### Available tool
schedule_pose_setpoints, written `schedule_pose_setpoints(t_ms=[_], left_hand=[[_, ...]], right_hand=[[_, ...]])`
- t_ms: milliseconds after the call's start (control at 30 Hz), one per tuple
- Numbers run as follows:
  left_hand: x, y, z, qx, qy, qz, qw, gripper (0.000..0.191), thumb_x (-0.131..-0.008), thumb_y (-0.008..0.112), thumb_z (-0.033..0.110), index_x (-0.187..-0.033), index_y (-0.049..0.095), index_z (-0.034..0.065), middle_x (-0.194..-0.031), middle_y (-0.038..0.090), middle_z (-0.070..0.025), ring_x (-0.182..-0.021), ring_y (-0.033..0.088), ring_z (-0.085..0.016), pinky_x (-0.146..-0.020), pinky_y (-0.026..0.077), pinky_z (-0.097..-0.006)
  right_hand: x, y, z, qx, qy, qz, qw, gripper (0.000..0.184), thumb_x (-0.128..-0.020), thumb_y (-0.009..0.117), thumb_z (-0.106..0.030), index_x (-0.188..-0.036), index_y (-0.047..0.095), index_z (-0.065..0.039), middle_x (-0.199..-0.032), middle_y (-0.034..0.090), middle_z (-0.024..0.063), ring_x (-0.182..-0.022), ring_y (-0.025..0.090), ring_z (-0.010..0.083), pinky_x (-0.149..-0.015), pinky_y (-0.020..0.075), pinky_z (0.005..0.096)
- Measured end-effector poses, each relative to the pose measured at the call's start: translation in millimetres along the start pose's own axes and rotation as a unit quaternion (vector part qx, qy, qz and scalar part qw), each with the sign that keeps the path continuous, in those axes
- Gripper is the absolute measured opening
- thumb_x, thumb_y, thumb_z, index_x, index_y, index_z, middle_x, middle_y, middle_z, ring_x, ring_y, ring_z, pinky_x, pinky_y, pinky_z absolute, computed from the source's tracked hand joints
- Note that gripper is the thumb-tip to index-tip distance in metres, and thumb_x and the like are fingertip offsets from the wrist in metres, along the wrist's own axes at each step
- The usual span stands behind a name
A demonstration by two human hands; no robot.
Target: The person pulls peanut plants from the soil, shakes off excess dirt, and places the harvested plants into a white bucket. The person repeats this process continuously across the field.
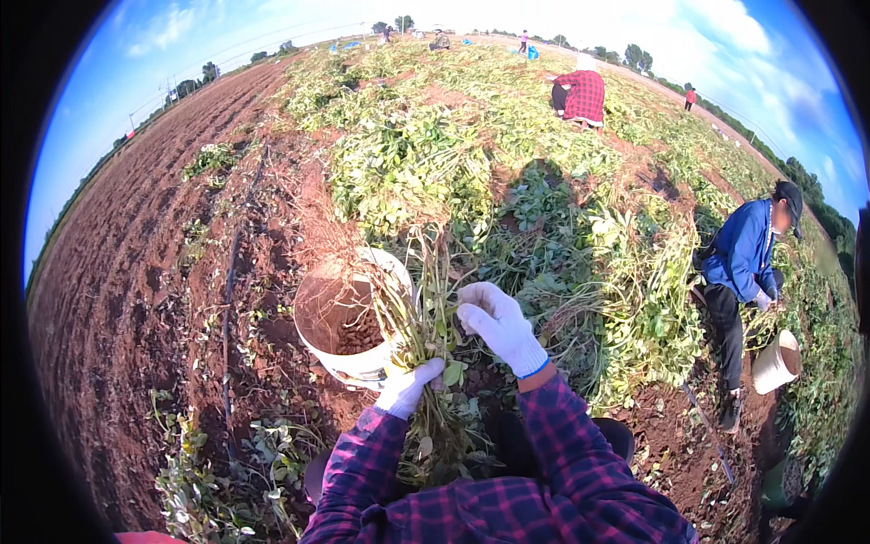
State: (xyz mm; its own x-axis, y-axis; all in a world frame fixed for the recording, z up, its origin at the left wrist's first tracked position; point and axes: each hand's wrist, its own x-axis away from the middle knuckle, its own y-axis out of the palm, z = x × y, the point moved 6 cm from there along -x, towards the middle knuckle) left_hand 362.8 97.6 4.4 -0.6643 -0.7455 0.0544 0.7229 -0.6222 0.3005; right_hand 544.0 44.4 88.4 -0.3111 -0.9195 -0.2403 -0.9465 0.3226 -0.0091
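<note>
My left hand (406, 390), in a white knit glove, grips a bunch of uprooted peanut plants (423, 319) by the stems. Their thin roots point up and away from me, and leaves hang below the fist. Just right of the bunch is my right hand (501, 328), gloved too, with fingers bent and apart from the thumb; I see nothing in it. Close by on the left, a white bucket (328, 359) leans towards the bunch, its inside coated with reddish soil. Peanuts in their shells (360, 334) lie at its bottom, partly hidden by roots and stems.
Heaps of pulled plants (414, 166) cover the ground ahead and right. A dark hose (230, 306) runs along the bare soil (129, 319) at left. At right a person in blue (737, 245) sits beside another bucket (771, 367); a person in red plaid (584, 95) crouches farther off.
</note>
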Motion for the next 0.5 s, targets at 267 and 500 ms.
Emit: schedule_pose_setpoints(t_ms=[267,500], left_hand=[[-13.5,-37.8,-9.0,0.216,0.034,0.110,0.970,0.038,-0.105,0.059,0.026,-0.134,0.058,0.0009,-0.114,0.068,-0.0086,-0.096,0.068,-0.019,-0.082,0.059,-0.0349],[-5.5,-19.9,13.1,0.111,0.114,-0.041,0.986,0.065,-0.096,0.069,0.017,-0.153,0.041,0.0035,-0.146,0.054,-0.0162,-0.135,0.050,-0.025,-0.116,0.037,-0.0416]], right_hand=[[68.5,83.3,100.4,0.278,0.067,-0.195,0.938,0.091,-0.088,0.074,-0.044,-0.158,0.029,-0.006,-0.119,0.069,0.0246,-0.113,0.068,0.0386,-0.097,0.0515,0.0422],[52.8,33.1,84.1,0.246,0.044,0.025,0.968,0.045,-0.097,0.067,-0.026,-0.132,0.059,-0.001,-0.114,0.074,0.0149,-0.104,0.071,0.0254,-0.092,0.0522,0.0353]])
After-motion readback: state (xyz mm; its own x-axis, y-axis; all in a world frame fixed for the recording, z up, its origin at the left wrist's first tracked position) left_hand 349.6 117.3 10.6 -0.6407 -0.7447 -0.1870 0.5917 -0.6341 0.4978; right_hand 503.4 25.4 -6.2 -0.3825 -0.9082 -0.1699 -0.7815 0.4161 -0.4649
